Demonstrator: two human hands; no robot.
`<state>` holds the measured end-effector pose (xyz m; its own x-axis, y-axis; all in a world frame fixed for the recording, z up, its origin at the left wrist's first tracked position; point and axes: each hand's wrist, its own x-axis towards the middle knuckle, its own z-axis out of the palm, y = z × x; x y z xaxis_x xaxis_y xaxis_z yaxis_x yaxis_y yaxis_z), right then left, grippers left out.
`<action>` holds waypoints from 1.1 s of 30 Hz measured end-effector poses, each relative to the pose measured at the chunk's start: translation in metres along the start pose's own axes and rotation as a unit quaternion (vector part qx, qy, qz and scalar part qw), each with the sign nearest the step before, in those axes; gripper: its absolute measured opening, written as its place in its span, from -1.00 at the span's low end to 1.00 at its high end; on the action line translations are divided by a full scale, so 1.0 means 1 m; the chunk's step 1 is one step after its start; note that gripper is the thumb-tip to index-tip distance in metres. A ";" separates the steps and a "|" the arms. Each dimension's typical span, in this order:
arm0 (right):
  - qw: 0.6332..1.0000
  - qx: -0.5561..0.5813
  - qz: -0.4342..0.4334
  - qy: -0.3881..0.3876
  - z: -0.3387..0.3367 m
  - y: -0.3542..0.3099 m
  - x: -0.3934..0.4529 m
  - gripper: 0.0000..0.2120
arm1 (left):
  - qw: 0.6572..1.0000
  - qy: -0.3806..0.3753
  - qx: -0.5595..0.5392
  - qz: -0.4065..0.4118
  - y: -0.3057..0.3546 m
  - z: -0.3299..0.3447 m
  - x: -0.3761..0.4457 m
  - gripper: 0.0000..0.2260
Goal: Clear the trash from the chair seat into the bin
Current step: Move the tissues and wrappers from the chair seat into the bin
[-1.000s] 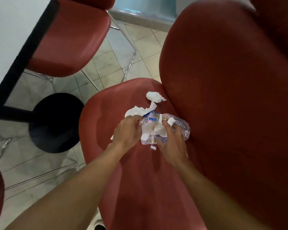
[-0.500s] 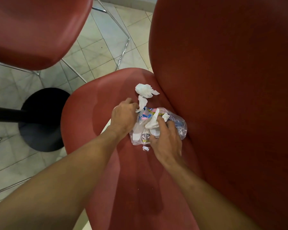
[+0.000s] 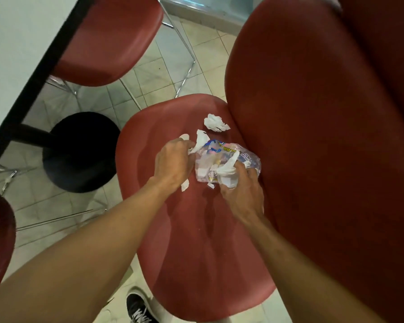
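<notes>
Both hands have gathered more: the left hand (image 3: 174,159) now clenches tissue (image 3: 200,142), the right hand (image 3: 239,190) grips the wrapper (image 3: 224,159); one wad (image 3: 214,123) remains on the chair seat (image 3: 196,241), no bin visible.

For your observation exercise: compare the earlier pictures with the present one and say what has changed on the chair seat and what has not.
The left hand has closed on the white tissue it was only reaching for, pulling it away from the crumpled tissue ball. The right hand keeps its grip on the plastic wrapper and the tissue on it. The wrapper and the ball remain on the chair seat; no bin is in view.
</notes>
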<state>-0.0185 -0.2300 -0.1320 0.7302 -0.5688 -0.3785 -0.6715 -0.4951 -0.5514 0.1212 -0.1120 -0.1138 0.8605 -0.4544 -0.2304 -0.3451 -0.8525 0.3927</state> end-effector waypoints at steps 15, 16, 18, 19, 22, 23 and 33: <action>0.997 0.017 -0.071 0.016 0.012 -0.103 -0.132 -0.48 | 0.987 0.068 -0.114 -0.085 -0.078 -0.086 -0.172 -0.77; 0.997 0.011 -0.076 0.007 0.017 -0.110 -0.143 -0.47 | 0.985 0.071 -0.122 -0.096 -0.088 -0.092 -0.185 -0.75; 0.997 0.002 -0.081 -0.010 0.027 -0.124 -0.165 -0.46 | 0.980 0.075 -0.145 -0.117 -0.108 -0.103 -0.209 -0.72; 0.996 0.002 -0.085 -0.014 0.033 -0.131 -0.176 -0.47 | 0.976 0.079 -0.157 -0.125 -0.119 -0.107 -0.220 -0.69; 0.994 0.004 -0.109 -0.027 0.055 -0.153 -0.212 -0.52 | 0.970 0.093 -0.178 -0.136 -0.150 -0.126 -0.257 -0.59; 0.993 0.001 -0.113 -0.032 0.062 -0.158 -0.221 -0.53 | 0.969 0.097 -0.183 -0.136 -0.158 -0.131 -0.266 -0.57; 0.981 -0.038 -0.172 -0.081 0.138 -0.223 -0.309 -0.53 | 0.950 0.132 -0.201 -0.200 -0.257 -0.159 -0.363 -0.75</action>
<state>-0.0769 0.1465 0.0052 0.9215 -0.2509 -0.2963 -0.3850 -0.6900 -0.6129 -0.0427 0.3126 0.0101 0.9749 0.0100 -0.2225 0.1541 -0.7517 0.6413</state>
